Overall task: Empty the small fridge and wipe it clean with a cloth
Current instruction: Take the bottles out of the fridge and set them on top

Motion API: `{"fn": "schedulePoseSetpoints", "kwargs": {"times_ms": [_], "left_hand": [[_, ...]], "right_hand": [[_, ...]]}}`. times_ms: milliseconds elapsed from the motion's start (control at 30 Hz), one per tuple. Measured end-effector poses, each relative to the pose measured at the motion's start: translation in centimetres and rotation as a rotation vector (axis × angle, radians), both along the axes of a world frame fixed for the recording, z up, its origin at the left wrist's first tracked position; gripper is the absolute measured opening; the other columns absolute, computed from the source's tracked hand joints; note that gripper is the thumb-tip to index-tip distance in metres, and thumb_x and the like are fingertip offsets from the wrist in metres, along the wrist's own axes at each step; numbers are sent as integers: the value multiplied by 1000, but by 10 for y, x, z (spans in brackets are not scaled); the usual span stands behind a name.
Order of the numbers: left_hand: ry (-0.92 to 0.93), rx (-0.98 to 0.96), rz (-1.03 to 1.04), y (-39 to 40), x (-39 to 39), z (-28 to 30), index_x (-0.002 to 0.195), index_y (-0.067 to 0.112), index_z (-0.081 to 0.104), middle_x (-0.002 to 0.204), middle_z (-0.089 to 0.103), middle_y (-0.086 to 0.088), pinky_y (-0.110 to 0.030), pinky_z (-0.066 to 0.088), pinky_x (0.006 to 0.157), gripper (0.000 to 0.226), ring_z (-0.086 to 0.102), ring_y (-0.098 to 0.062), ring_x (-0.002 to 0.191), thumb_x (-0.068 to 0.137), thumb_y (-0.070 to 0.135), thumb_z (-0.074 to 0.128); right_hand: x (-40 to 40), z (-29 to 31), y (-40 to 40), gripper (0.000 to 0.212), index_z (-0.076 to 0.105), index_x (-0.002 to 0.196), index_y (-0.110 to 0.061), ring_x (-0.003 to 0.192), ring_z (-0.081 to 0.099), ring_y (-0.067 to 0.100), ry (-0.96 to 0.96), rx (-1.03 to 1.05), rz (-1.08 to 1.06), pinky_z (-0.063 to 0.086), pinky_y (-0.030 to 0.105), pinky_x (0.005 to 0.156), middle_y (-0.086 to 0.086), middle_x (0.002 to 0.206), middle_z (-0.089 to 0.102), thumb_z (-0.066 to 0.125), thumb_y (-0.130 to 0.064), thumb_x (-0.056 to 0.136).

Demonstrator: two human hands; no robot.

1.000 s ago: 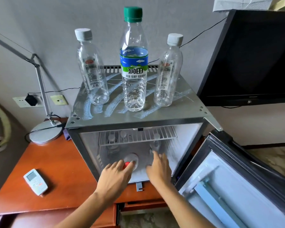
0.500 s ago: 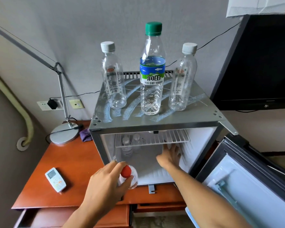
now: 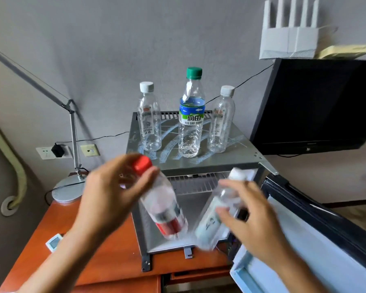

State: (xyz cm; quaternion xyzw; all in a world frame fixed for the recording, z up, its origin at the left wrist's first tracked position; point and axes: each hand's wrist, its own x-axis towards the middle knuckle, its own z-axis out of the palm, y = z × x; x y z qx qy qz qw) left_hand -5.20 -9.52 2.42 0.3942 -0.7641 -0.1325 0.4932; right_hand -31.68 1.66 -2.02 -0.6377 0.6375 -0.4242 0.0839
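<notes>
Left hand (image 3: 108, 193) grips a tilted bottle (image 3: 163, 206) near its cap; right hand (image 3: 249, 210) grips a second bottle (image 3: 216, 218) just right of it, also tilted. Both bottles are held in front of the open fridge (image 3: 197, 163), lower ends close together. Behind and above the grips, three bottles (image 3: 190, 123) stand in a row on the fridge top. Fridge door (image 3: 304, 240) hangs open right of the right hand. Lamp (image 3: 70, 187) and remote (image 3: 54, 242) sit on the desk (image 3: 106, 261) left of the left hand. Screen (image 3: 317, 104) stands behind, to the right.
</notes>
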Motion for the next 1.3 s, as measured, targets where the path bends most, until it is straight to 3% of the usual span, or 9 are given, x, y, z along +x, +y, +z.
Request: {"fn": "schedulePoseSetpoints", "kwargs": {"times_ms": [67,167,267,367,567,800,1000,1133,1300], "left_hand": [[75,-35,33,-9,0,34,108,30,71,85,70,17,-15,54,63,39,69,-6,72,82,60,68],[80,-91,105,-29,-3,68,115,23,73,90,71,7,-33,58,72,51,68,-12,76,81,60,68],[66,-97,186,-57,-8,83,115,24,74,98,74,2,-42,58,78,53,69,-21,83,83,67,67],[49,-125,239,-76,-13,93,109,27,76,97,73,0,-41,55,73,54,68,-24,85,84,72,63],[58,-165,299,-89,-21,109,108,29,75,95,68,4,-38,50,71,48,65,-23,86,87,70,62],[27,-158,306,-104,-34,110,112,27,73,99,66,3,-34,45,71,53,62,-20,87,85,72,61],[-24,-131,304,-110,-44,110,116,30,71,108,67,1,-38,48,76,49,64,-25,96,89,69,59],[-53,-69,338,-113,-47,117,119,24,69,119,66,-3,-35,39,77,48,62,-30,107,95,63,56],[-60,-3,312,-114,-47,121,128,21,61,125,68,0,-37,40,81,53,61,-27,114,96,63,55]], "right_hand": [[-11,47,1,62,51,134,-46,105,61,2,-25,-172,-65,49,13,86,-11,119,55,78,-23,84],[-37,97,-22,89,33,148,-48,106,64,11,-111,-333,-190,55,30,90,-1,128,56,80,-12,81],[-62,122,-63,101,15,152,-48,108,64,19,-87,-318,-324,57,47,92,0,140,51,78,-18,79],[-78,125,-100,99,13,151,-44,118,60,29,-13,-192,-413,53,53,95,1,144,47,76,-24,78],[-87,111,-132,93,15,154,-35,122,54,32,90,-59,-413,49,47,96,6,145,43,74,-27,83],[-82,114,-145,103,1,156,-36,126,53,35,75,6,-399,50,51,97,8,152,43,75,-32,84],[-82,116,-147,104,-1,157,-35,130,50,35,72,45,-395,47,51,100,7,155,40,74,-35,83],[-82,116,-148,104,2,156,-35,134,46,32,39,55,-381,44,50,103,5,155,37,74,-35,81],[-82,120,-149,102,4,157,-30,134,46,31,4,42,-388,43,48,105,6,155,37,73,-38,83]]}}
